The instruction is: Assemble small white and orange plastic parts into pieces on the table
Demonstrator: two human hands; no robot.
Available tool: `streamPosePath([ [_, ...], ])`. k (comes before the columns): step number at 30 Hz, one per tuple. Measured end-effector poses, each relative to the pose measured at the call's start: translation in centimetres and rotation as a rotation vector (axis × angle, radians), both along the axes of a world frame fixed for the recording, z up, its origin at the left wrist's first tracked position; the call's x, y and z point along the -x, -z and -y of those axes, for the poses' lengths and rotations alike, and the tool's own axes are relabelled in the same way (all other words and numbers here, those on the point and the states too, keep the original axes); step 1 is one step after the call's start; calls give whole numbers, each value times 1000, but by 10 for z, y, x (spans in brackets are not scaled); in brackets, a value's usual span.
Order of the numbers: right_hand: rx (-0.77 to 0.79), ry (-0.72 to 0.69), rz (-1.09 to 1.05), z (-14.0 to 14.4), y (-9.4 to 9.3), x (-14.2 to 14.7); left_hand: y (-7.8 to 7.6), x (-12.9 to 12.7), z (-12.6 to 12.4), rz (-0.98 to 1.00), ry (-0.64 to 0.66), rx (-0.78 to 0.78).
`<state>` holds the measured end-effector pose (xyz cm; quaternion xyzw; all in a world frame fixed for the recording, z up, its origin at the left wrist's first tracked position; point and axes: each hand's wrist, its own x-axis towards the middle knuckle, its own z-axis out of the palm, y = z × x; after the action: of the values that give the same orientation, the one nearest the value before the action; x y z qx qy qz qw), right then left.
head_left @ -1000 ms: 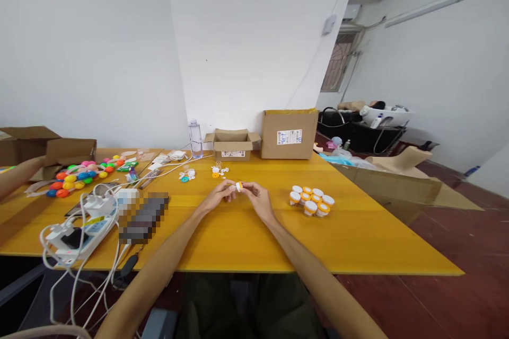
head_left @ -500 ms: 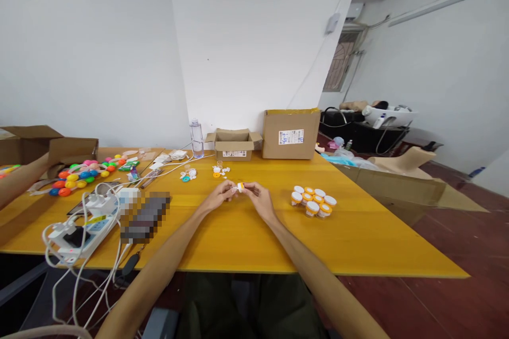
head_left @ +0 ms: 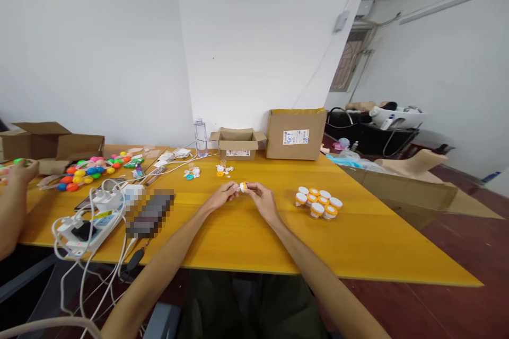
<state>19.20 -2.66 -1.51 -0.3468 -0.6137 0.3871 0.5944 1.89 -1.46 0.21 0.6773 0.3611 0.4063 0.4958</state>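
Observation:
Above the middle of the table, both hands hold one small white jar with an orange ring [head_left: 243, 187]. My right hand [head_left: 261, 198] is closed, its thumb and fingertips pinching the jar's right side. My left hand [head_left: 222, 196] is closed at the jar's left side, its fingers bent; exactly what sits between its fingertips is partly hidden. To the right stands a cluster of similar white-lidded jars with orange rings [head_left: 317, 210]. Loose small parts lie beyond my hands: an orange ring [head_left: 220, 174], white pieces [head_left: 228, 169] and a teal ring [head_left: 190, 177].
A small open carton [head_left: 237, 152], a larger closed box [head_left: 296, 135] and a clear bottle [head_left: 201, 137] stand along the wall. At left are a power strip [head_left: 93, 235] with cables, a blurred-out dark device [head_left: 151, 214], colourful balls [head_left: 79, 174] and another person's hand [head_left: 22, 177].
At far left, the other person's arm has drawn back from the open box, and the hand now shows with a green thing. My hands keep their hold; the view has shifted slightly.

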Motion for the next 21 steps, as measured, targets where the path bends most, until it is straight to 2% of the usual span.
streamPosePath([
  [14,28,-25,51,-11,12,-6,-5,0,7,36,-2,29],
  [21,67,-88,99,-9,8,-7,-5,2,8,18,-10,22],
])
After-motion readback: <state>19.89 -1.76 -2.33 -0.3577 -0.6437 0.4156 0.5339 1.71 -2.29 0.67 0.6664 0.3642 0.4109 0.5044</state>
